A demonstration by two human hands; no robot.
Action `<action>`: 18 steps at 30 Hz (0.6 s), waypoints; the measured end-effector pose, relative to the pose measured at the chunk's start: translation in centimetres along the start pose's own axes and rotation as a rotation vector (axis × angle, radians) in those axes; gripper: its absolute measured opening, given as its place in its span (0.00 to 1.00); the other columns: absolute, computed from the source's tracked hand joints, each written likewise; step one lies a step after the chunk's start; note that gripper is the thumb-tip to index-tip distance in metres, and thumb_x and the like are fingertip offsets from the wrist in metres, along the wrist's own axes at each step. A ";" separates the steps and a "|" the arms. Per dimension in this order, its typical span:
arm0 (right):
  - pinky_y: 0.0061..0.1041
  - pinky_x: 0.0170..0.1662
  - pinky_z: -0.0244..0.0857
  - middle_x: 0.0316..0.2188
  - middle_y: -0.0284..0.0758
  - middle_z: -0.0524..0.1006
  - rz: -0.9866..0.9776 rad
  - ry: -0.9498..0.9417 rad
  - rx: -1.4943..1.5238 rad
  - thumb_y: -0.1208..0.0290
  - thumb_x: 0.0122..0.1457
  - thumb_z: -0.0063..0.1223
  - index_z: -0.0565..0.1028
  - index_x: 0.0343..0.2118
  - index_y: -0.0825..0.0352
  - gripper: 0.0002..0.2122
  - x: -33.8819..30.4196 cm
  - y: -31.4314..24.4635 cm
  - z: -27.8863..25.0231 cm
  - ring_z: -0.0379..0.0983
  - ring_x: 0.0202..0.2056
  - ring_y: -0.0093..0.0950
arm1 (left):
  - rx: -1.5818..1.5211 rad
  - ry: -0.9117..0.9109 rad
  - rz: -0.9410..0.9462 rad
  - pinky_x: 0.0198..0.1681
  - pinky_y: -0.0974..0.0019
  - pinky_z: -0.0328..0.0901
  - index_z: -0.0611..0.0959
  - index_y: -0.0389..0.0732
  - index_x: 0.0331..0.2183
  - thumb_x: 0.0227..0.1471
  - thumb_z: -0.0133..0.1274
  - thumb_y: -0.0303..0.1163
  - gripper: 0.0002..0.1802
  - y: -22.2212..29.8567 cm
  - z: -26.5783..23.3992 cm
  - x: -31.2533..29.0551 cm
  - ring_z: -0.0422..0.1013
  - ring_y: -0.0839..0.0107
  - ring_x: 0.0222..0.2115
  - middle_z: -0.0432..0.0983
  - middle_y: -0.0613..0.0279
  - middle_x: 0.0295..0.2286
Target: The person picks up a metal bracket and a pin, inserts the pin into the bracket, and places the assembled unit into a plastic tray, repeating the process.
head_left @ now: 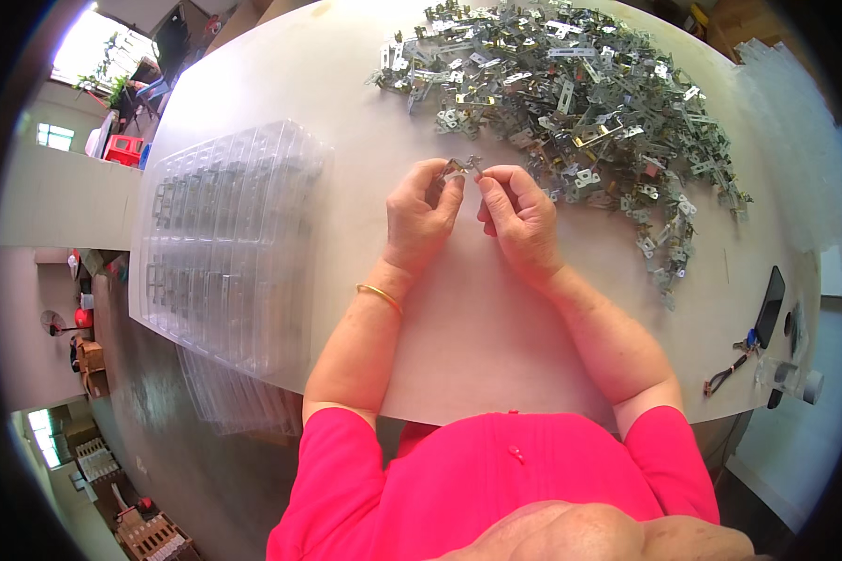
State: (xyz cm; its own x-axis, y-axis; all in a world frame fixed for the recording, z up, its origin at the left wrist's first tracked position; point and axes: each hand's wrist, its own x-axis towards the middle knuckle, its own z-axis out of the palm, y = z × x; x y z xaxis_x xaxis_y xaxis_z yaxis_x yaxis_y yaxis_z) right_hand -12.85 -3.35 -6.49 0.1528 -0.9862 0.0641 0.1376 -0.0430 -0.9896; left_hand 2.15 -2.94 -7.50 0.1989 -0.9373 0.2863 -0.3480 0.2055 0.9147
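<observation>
My left hand and my right hand meet above the middle of the white table. Together they pinch one small metal bracket between their fingertips. A gold bangle sits on my left wrist. Just beyond and to the right of my hands lies a large heap of similar small metal brackets, silver with some brass-coloured ones. My fingers hide most of the held bracket.
A stack of clear plastic compartment trays lies at the table's left, partly filled with parts. More clear trays sit lower beside the table. A dark phone, a small tool with dark handles and a tape roll rest near the right edge.
</observation>
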 end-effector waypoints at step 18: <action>0.16 0.23 0.64 0.20 0.27 0.75 -0.010 -0.036 -0.090 0.72 0.64 0.52 0.75 0.36 0.65 0.04 -0.6 -0.4 -0.1 0.69 0.21 0.13 | 0.296 0.136 0.269 0.24 0.70 0.68 0.82 0.37 0.37 0.48 0.59 0.22 0.10 0.3 -0.5 -0.5 0.71 0.75 0.20 0.78 0.61 0.27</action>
State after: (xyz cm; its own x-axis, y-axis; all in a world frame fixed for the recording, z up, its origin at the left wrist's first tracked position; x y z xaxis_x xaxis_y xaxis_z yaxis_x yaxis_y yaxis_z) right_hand -13.11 -2.75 -6.17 0.1868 -0.9794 0.0766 0.0505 -0.0683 -0.9964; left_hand 2.38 -2.30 -7.23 0.1772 -0.8113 0.5571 -0.6481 0.3298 0.6864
